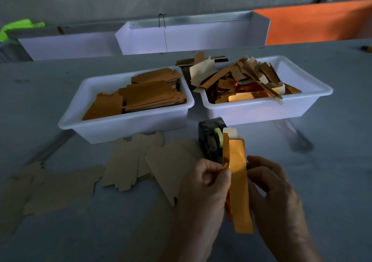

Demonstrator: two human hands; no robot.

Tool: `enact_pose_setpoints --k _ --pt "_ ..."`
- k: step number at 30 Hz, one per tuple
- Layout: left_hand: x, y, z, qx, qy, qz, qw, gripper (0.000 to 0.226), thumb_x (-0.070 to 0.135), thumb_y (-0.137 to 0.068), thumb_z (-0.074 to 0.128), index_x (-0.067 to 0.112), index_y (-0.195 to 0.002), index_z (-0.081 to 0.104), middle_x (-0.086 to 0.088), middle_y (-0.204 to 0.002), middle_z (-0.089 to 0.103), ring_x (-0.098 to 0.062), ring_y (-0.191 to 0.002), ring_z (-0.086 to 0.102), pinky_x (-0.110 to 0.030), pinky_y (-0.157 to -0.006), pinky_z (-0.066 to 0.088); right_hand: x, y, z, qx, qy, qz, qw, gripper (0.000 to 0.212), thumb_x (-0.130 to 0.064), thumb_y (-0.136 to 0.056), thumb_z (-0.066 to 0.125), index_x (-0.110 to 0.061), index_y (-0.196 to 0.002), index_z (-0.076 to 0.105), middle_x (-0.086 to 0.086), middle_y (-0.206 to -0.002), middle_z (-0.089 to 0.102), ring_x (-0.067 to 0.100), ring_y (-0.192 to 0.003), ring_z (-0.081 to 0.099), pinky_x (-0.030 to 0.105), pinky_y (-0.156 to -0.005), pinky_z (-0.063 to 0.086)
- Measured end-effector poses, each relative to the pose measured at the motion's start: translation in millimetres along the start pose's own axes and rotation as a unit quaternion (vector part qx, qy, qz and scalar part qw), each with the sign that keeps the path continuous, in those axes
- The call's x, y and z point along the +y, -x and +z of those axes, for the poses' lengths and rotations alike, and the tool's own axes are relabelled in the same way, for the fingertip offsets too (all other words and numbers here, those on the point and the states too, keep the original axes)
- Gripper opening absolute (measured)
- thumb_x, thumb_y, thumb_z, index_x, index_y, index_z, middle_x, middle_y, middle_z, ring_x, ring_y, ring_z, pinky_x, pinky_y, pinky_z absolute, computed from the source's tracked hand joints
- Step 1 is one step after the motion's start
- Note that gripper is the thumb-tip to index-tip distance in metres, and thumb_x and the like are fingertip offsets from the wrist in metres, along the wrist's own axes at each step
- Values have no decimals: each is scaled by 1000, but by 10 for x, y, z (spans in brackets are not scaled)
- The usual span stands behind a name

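Two tubs (128, 120) (261, 108) side by side, tape dispenser (209, 141) before them (flat blanks (153, 161) to its left)

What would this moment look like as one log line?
left hand: pinches gold carton | right hand: holds its right edge | tape dispenser: behind it

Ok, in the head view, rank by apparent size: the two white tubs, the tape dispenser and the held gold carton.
1. Left tub and right tub: alike, not ranked.
2. Gold carton, though nearness to the camera inflates it.
3. Tape dispenser, partly hidden behind the carton.
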State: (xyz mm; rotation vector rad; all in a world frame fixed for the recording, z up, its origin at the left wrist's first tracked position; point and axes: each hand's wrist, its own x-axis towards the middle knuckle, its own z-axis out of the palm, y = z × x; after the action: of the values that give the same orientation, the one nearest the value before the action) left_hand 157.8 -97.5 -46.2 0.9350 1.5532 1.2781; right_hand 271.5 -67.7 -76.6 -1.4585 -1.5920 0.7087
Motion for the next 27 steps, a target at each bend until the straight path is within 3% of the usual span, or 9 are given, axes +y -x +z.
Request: enact_pose_setpoints --k 6,8,9,11,14,17,20,23,27 --pt "28 -13 -2 9 -78 33 996 9 29 -89 61 27 -80 61 6 -69 63 -5 -61 58 -20 -55 43 43 -63 -67 11 84 -35 996 13 1 -76 71 -6 -68 65 7 -105 64 18 -72 62 7 -56 40" --pt "58 -26 -24 -10 -49 -2 999 9 27 -90 61 26 -81 62 6 -64 62 -2 -54 55 -19 -51 42 54 -86 -204 10 28 -14 999 19 -4 -80 68 -18 -67 65 3 -98 65 17 -73 64 12 -62 48" --pt "69 -31 -38 -18 -30 -21 999 8 25 -90 61 23 -82 63 6 -61 62 -1 -50 54 -17 -49 42 48 -97 -288 -1 -16 6 1000 19 -7 -81 67 -21 -67 64 1 -90 67 19 -74 66 23 -68 53" --pt "94 -29 -59 -27 11 -50 998 7 19 -89 63 16 -84 65 4 -61 65 -4 -49 58 -18 -49 46 -57 -100 -445 -60 -128 43 989 16 -6 -81 65 -20 -73 66 8 -74 68 20 -71 67 39 -70 56" --pt "128 8 -68 -37 90 -86 992 5 8 -88 63 6 -84 66 -6 -75 72 -15 -66 72 -26 -64 58 -290 -81 -566 -189 -223 34 956 20 -3 -72 65 -22 -69 71 8 -62 67 8 -54 61 17 -53 51" --pt "161 52 -89 -45 119 -102 987 5 4 -86 64 1 -85 67 -13 -79 74 -22 -72 73 -28 -65 59 -410 -85 -558 -264 -197 4 944 25 -1 -74 66 -25 -69 73 7 -62 67 4 -53 59 14 -51 48" --pt "186 83 -116 -48 113 -102 987 5 7 -86 67 2 -85 69 -11 -78 74 -21 -73 74 -28 -66 60 -455 -96 -518 -256 -177 -22 950 26 -3 -75 66 -27 -70 74 4 -63 68 1 -53 57 13 -51 46" --pt "197 102 -135 -43 107 -101 988 5 8 -85 67 5 -82 69 -10 -78 74 -20 -72 73 -27 -63 59 -463 -98 -495 -252 -163 -51 953 17 -20 -71 63 -32 -75 74 -1 -68 69 -1 -56 58 12 -52 46" --pt "209 108 -156 -51 106 -103 988 7 8 -84 68 7 -78 70 -8 -74 73 -17 -70 73 -26 -62 58 -439 -91 -486 -238 -135 -77 959 30 -26 -70 63 -46 -90 71 -7 -71 68 3 -59 60 12 -53 46"
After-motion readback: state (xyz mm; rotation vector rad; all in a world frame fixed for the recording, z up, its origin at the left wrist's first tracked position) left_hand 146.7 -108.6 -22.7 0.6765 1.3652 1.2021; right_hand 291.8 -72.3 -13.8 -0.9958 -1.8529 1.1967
